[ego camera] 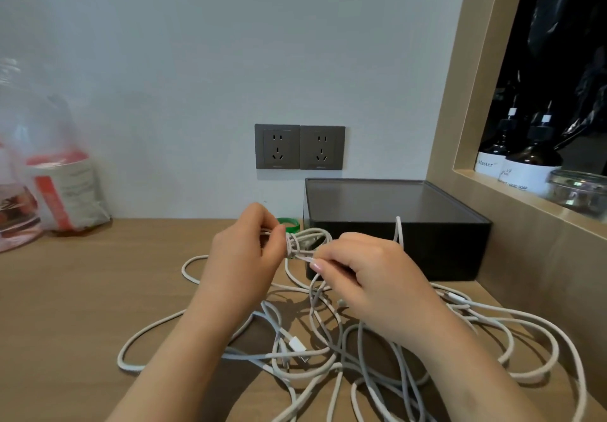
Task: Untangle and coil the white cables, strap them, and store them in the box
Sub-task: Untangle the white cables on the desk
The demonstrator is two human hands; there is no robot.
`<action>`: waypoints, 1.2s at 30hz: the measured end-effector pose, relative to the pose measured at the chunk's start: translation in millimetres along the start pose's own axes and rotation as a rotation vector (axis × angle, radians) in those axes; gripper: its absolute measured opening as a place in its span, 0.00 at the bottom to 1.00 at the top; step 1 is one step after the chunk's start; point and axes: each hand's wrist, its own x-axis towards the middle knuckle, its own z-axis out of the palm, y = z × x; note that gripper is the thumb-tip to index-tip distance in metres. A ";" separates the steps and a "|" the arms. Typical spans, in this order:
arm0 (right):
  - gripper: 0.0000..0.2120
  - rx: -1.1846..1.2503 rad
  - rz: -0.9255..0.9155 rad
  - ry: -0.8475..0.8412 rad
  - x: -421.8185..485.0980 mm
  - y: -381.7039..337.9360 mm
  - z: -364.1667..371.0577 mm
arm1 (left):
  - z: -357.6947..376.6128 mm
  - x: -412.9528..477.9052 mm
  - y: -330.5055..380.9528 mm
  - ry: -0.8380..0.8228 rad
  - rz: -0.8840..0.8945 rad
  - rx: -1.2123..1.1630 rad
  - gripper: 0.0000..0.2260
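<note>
Holding a small coiled bundle (310,237) of white cable in the air just above the table (82,306), the left hand (243,257) has its fingers (262,221) curled, pinching the bundle's left end between thumb and fingertips. Several turns of cable are wound crosswise around the bundle's middle. The right hand (374,283) sits just beside it, fingers curled too, pinching a short stretch of white cable that runs straight into those wound turns. Another strand rises behind the right hand and stands up in front of the box (427,244).

Below both forearms the loose white cables (328,356) lie in a wide tangle on the table, loops crossing one another from left of centre to the right edge, with at least 1 white plug (296,344) showing among them.

The box is dark, low and rectangular, with its lid on, and stands on the table at the back right against the wall, close behind the bundle. A green ring-shaped item (290,223) lies on the table between the left hand and the box; what it is I cannot tell. 2 grey wall sockets (299,146) sit above it. A clear plastic bag (49,175) of packets stands at the far left. 2 dark bottles (522,162) and a glass jar (579,188) occupy a wood-framed niche on the right.
</note>
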 end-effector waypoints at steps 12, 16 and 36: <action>0.06 0.390 0.182 0.133 -1.1 3.8 -18.5 | -11.3 -6.4 6.5 -0.553 0.093 -0.267 0.11; 0.05 0.620 0.310 -0.006 -0.7 5.2 -21.6 | -12.9 -10.6 10.9 -0.710 -0.030 -0.551 0.10; 0.08 0.602 0.358 0.247 7.2 -11.8 23.7 | 24.8 -5.8 7.3 0.104 -0.414 -0.890 0.07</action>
